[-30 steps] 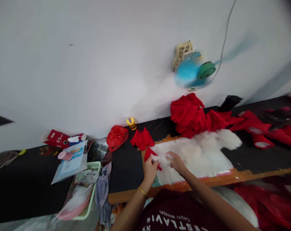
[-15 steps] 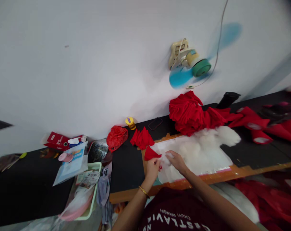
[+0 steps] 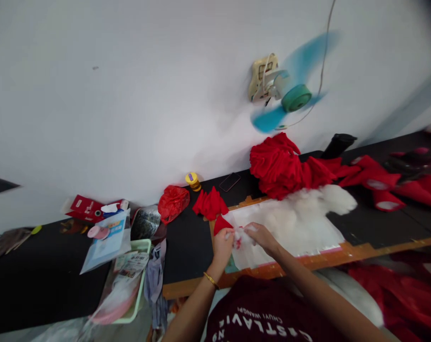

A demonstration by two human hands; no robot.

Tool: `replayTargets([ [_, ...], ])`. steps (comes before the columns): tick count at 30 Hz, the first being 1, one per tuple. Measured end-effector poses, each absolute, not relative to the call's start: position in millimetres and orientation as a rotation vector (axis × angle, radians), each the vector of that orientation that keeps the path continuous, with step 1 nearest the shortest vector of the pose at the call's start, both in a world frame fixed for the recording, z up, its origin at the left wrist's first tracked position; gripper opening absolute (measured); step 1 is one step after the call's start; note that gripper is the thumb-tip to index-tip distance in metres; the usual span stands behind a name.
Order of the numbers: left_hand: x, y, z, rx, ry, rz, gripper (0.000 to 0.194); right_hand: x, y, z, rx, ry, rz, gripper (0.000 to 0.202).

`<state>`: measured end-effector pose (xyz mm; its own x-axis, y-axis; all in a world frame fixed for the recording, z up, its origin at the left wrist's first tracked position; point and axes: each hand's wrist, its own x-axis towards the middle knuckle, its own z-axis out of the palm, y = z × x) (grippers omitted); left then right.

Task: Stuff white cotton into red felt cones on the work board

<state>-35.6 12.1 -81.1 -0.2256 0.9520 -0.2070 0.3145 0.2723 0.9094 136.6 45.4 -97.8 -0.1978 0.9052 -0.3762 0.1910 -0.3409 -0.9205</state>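
Note:
My left hand point(image 3: 223, 243) is closed on a small red cloth cone point(image 3: 220, 224), whose tip points up and left past my fingers. Between both hands, at the cone's wide end, shows a white tuft of stuffing point(image 3: 239, 234) with specks of red. Fingers bent together, my right hand point(image 3: 260, 237) pinches white fluff at the other side of that tuft. To the right spreads a large heap of white stuffing point(image 3: 301, 216) on a white sheet point(image 3: 247, 256). My fingertips are partly hidden by the hands themselves.
Behind lie a small pile of red cloth pieces point(image 3: 211, 203), a large red pile point(image 3: 276, 164), a phone point(image 3: 230, 182) and a yellow-lidded jar point(image 3: 193, 181). A spinning fan point(image 3: 295, 98) hangs on the wall. A green-rimmed basket point(image 3: 141, 280) stands left; several stuffed red cones point(image 3: 388, 202) lie right.
My left hand has shifted slightly up and left, covering more of the red cone. The right hand has come a little nearer to it, lower than before, with fluff between them.

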Motion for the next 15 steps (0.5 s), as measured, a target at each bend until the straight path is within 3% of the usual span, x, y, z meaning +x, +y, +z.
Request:
replayTargets([
  [5,-45.0,11.1,-81.8,1.121,1.679,1.008,0.024,145.1,49.0,-98.9,-1.532,-1.226,1.559,0.021],
  [9,-22.2,10.3,-86.0,1.116,1.587,0.961,0.044,132.5,47.9,-96.8,-1.487,-1.189,1.583,0.021],
  [15,-17.1,5.8,-88.5,0.944,1.552,0.992,0.017,130.0,45.6,-94.4,-1.342,-1.162,1.681,0.025],
])
